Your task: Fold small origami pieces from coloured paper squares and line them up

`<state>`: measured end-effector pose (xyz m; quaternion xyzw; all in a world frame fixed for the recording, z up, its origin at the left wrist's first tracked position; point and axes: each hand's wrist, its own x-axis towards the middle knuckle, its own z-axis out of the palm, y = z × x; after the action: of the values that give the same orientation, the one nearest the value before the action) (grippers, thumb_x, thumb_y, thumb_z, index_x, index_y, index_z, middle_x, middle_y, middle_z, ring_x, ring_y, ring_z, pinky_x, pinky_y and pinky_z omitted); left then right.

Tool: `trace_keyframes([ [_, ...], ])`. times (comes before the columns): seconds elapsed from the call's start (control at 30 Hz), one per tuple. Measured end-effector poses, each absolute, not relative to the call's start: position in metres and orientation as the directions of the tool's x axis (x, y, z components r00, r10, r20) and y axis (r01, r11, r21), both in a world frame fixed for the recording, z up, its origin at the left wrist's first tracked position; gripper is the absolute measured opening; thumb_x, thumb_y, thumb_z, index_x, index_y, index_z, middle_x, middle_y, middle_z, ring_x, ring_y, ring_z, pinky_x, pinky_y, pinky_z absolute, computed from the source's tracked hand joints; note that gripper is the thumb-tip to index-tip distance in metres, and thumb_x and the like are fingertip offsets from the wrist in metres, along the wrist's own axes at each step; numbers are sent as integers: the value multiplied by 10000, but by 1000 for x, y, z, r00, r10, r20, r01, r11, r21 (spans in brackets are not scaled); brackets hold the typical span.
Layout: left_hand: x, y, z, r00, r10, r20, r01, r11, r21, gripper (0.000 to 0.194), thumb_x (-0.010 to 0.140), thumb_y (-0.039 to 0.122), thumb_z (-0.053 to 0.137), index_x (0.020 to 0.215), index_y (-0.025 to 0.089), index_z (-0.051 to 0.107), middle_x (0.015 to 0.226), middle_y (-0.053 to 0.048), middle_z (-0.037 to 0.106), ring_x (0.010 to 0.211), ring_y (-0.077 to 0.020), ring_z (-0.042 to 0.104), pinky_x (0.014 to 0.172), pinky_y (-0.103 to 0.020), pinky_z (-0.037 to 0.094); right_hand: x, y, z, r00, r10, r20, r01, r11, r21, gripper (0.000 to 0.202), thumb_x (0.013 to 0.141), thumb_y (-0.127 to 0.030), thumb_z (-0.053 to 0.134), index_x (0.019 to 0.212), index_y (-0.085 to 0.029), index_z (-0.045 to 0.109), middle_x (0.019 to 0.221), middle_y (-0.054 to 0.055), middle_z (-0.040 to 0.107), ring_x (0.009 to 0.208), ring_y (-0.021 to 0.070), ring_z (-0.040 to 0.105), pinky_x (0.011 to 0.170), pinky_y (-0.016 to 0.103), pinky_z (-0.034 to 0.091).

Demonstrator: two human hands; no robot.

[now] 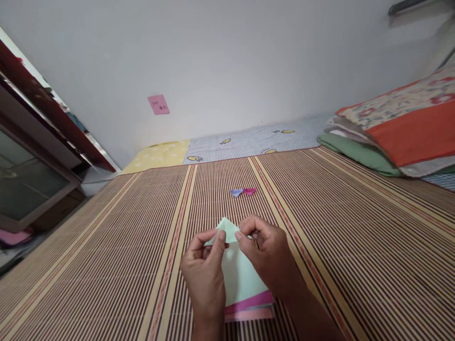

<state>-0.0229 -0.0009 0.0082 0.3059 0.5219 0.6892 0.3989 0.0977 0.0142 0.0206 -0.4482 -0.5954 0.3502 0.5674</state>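
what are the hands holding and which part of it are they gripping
A pale green folded paper: the left hand pinches its left side and the right hand its right side, between thumb and fingers.

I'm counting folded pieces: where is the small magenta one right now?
The small magenta piece lies just right of centre in the head view, on the striped mat, immediately right of the small blue piece, beyond the held green paper.

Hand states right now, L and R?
Left hand: closed, pinching the left side of the folded pale green paper.
Right hand: closed, pinching the same paper's right side.
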Motion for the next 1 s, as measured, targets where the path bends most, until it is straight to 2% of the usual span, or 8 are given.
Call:
trace_keyframes([
  [0.33,-22,0,6,-502,865,10,-235,-148,961,286,673,327,902,838,151,749,693,-8,740,538,-141,691,493,-215,549,95,13,21,95,932,350,160,332,-929,175,832,-196,603,708,-227,483,717,-2,587,657,165,551,616,307,444],
  [0.5,-25,1,5,-454,891,12,-233,-131,964,278,687,325,898,827,148,737,696,-17,739,606,-154,709,538,-213,555,96,15,20,117,931,347,170,325,-930,154,816,-205,620,726,-224,497,711,-9,585,628,150,544,592,288,444],
  [0.67,-27,2,7,-429,903,28,-219,-134,966,268,688,333,896,791,154,724,698,-14,738,571,-146,692,526,-216,551,97,15,20,121,933,340,181,316,-931,157,813,-211,624,719,-223,498,706,-9,584,630,150,547,596,288,450],
  [1.0,-25,-1,11,-466,883,53,-86,-105,991,349,662,388,906,821,153,703,643,-14,718,501,-140,653,453,-204,511,97,16,18,110,939,326,179,304,-936,156,812,-218,623,709,-218,506,680,-20,568,598,137,528,572,275,445],
])
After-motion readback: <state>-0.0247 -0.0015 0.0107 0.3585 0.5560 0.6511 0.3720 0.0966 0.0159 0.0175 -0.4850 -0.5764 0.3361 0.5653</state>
